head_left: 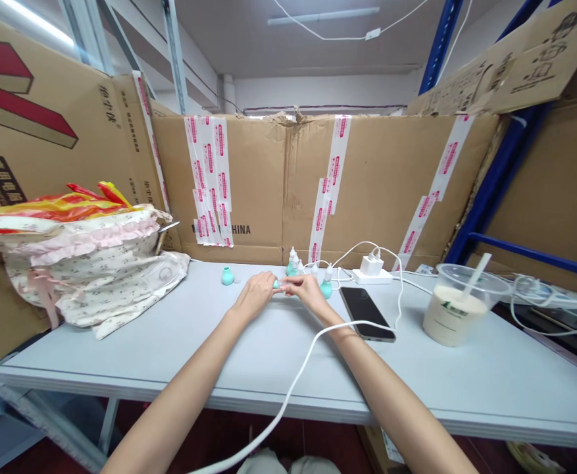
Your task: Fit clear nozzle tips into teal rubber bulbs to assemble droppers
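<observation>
My left hand [257, 295] is closed around a small teal squeeze bulb [275, 284], most of which its fingers cover. Facing it, my right hand [306, 289] pinches with thumb and forefinger close against the bulb; what sits in that pinch is too small to make out. Left of my hands, an uncapped teal bulb [227, 276] stands upright, with a small clear piece [237, 279] beside it. Just past my right hand are several teal bulbs with clear pointed nozzles, one of them a teal bulb [326, 288] near my right wrist.
A black phone [367, 314] lies right of my right hand. A white cable [308, 355] crosses over my right forearm. Further right stands a drink cup [449, 316] with a straw. A white charger [372, 264] is behind, and a floral cloth bag [91, 270] sits left. Cardboard [258, 178] walls the back.
</observation>
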